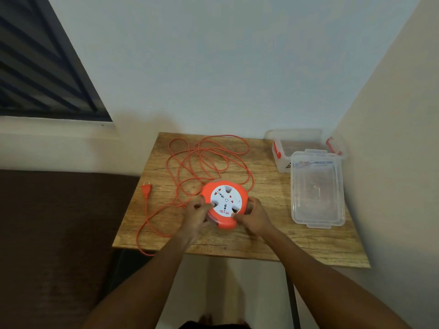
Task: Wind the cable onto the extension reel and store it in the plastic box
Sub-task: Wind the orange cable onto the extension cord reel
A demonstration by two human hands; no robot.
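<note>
An orange extension reel [224, 203] with a white socket face lies flat near the middle of the wooden table [261, 238]. My left hand [196, 216] grips its left rim, a finger in a recess of the white face. My right hand [255, 216] holds its right and near rim. The orange cable [202, 157] lies unwound in loose loops behind and left of the reel. One strand hangs over the table's left edge. Its plug [146, 188] rests just past the left edge. The clear plastic box [308, 148] with red latches stands at the back right.
A clear lid [317, 188] lies flat in front of the box, right of the reel. Walls close off the back and right of the table. A dark brown sofa [59, 233] sits to the left, a window [42, 62] above it.
</note>
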